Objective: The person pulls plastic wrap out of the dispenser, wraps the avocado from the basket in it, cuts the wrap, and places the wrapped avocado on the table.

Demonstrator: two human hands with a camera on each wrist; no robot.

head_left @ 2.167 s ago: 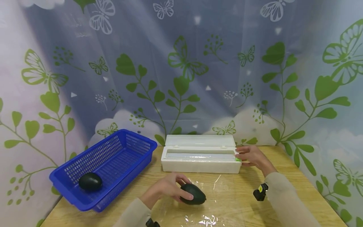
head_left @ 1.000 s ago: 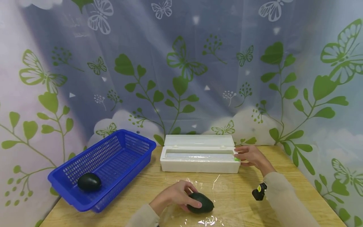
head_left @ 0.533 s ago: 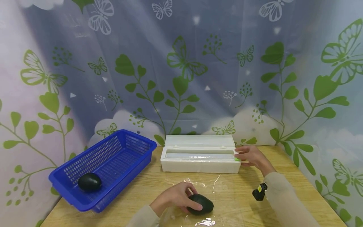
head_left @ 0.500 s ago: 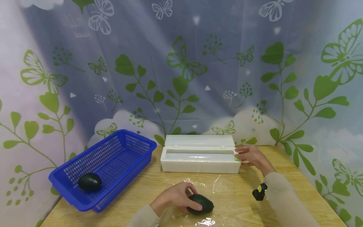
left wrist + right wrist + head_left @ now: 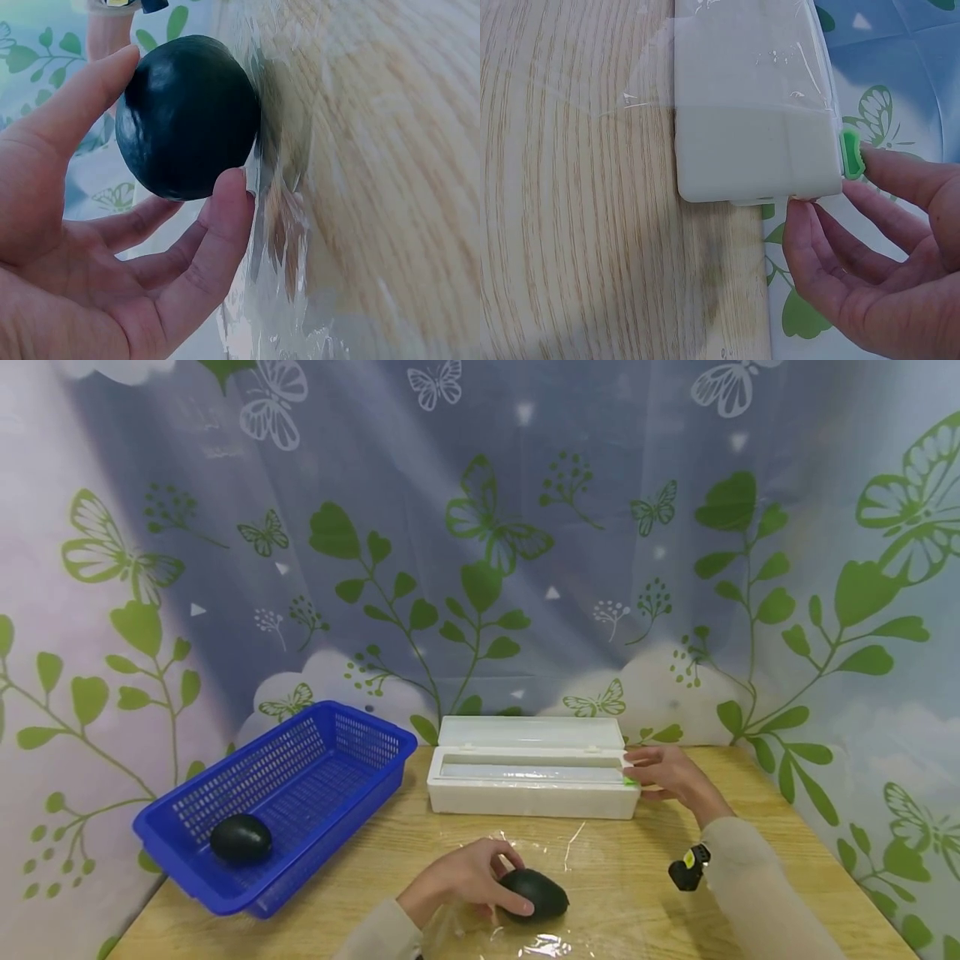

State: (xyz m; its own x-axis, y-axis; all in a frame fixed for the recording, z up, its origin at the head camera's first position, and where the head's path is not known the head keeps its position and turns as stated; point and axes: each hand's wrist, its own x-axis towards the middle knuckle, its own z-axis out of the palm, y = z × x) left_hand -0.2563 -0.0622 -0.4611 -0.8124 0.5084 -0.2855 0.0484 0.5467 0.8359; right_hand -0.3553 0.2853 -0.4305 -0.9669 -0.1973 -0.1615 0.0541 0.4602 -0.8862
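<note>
Your left hand has its thumb and fingers curled round the dark fruit, which lies on the clear film spread over the table. From your palm the fruit sits to the right, its long axis running roughly left to right with a slight slant toward you, and its narrow tip points away from your grip. The left hand is the nearer one; your right hand is well apart, gripping the right end of the white box, with one digit on the green slider. That box lies beyond the fruit, farther from you, its length also left to right, and the film runs from it toward you. Counting up, you have two fruits, this one and a second fruit in the near end of the blue basket, plus one basket, one box with its lid raised, one slider and one sheet of film.
</note>
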